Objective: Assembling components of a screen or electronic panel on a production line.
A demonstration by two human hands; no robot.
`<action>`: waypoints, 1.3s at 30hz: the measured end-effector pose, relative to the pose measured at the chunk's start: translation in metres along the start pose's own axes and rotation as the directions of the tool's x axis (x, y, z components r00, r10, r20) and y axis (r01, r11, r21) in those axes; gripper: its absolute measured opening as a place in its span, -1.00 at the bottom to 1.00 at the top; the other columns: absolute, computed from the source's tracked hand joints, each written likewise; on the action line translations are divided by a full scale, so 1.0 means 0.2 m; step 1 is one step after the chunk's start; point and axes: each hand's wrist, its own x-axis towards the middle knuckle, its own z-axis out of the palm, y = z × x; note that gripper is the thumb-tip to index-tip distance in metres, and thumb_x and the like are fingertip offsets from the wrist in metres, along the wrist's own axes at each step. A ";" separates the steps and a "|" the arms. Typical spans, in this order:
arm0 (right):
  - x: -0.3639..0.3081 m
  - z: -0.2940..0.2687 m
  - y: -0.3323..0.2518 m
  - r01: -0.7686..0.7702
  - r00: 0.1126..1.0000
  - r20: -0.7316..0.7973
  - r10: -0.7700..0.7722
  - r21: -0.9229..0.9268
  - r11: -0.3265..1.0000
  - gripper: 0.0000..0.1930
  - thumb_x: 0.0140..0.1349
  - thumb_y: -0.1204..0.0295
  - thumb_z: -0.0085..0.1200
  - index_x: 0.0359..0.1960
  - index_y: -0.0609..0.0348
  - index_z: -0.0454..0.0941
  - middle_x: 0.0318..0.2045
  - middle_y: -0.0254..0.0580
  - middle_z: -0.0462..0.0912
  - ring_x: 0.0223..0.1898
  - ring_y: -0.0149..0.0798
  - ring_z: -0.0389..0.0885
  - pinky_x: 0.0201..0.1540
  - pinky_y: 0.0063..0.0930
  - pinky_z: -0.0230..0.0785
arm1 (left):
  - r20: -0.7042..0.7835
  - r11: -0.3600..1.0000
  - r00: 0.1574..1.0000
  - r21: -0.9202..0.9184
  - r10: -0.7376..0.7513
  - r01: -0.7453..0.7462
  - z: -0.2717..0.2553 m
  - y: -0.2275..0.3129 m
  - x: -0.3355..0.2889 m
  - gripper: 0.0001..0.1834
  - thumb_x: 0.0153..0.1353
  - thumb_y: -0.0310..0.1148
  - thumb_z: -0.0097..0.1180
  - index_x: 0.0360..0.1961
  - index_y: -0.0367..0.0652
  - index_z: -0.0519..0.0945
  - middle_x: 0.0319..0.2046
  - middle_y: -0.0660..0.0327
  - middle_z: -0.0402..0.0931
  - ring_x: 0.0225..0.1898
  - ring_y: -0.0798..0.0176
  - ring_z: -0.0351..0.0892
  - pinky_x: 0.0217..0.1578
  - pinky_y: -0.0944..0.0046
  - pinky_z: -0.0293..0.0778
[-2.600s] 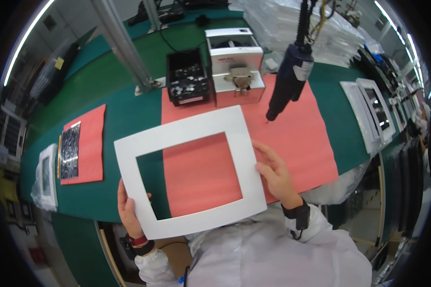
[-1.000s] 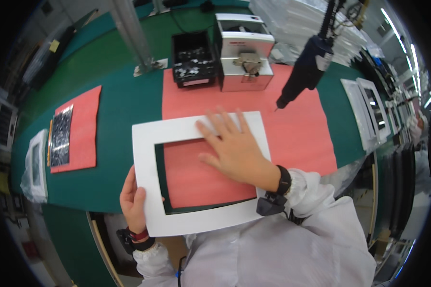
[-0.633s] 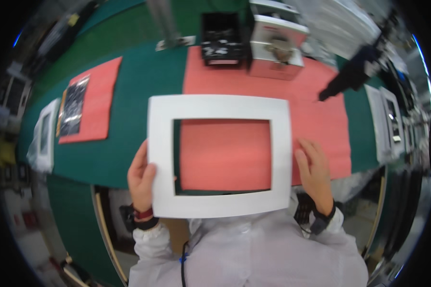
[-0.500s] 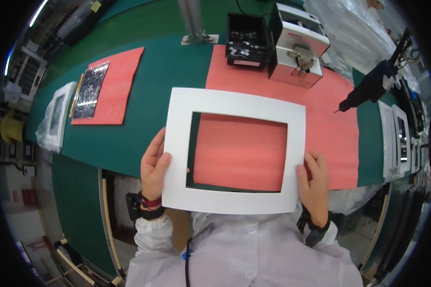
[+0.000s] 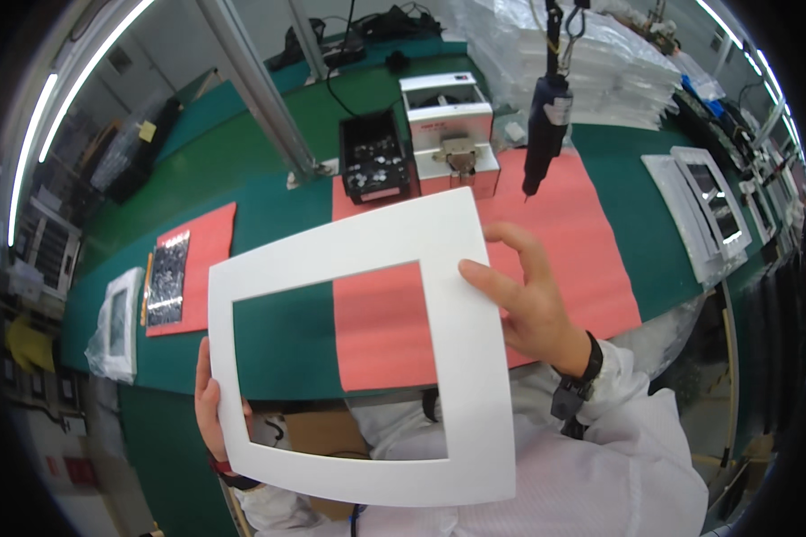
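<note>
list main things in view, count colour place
rectangular frame: 1, white, in both hands
foam sheets: 2, pink, bench centre and left
workbench: 1, green, beneath sheets
parts bin: 1, black, behind frame
benchtop machine: 1, silver, beside bin
electric screwdriver: 1, dark, right of machine
glossy panel: 1, black, left sheet
strip: 1, orange, beside panel
plastic-wrapped frame: 1, white, far left
framed panels: several, white, right end
wrapped goods: uncountable, whitish, back right
left hand: 1, bare, frame's left edge
right hand: 1, bare, frame's right edge

The left hand [image 5: 209, 413] is held low and partly hidden. The right hand [image 5: 539, 313] is held higher, thumb [image 5: 488, 282] extended.
</note>
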 end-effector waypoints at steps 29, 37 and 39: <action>-0.40 0.09 0.13 -0.847 0.519 0.347 0.781 0.331 0.416 -0.63 0.41 0.53 -0.08 0.23 0.35 0.33 -0.19 -0.15 0.61 -0.20 -0.46 0.55 -0.16 -0.57 0.41 | 0.086 0.746 0.996 0.665 -0.038 -0.029 0.06 -0.41 0.11 -0.72 0.41 -0.41 -0.10 0.03 -0.36 0.49 -0.22 0.13 0.61 -0.23 0.41 0.49 -0.14 0.36 0.43; -0.41 0.06 0.12 -0.826 0.553 0.241 0.798 0.286 0.486 -0.69 0.37 0.55 -0.05 0.12 0.36 0.45 -0.16 -0.14 0.55 -0.15 -0.41 0.53 -0.19 -0.53 0.42 | 0.108 0.632 0.991 0.774 -0.081 -0.032 0.12 -0.37 0.14 -0.75 0.36 -0.43 -0.06 -0.04 -0.35 0.51 -0.36 0.07 0.57 -0.36 0.30 0.49 -0.28 0.28 0.42; -0.39 0.00 0.10 -0.786 0.601 0.222 0.768 -0.011 0.618 -0.74 0.31 0.56 0.00 0.01 0.33 0.53 -0.36 -0.13 0.50 -0.33 -0.30 0.52 -0.29 -0.43 0.38 | 0.116 0.575 0.988 0.817 -0.106 -0.034 0.16 -0.35 0.16 -0.79 0.33 -0.43 -0.03 -0.12 -0.35 0.54 -0.43 0.05 0.54 -0.43 0.22 0.49 -0.35 0.24 0.40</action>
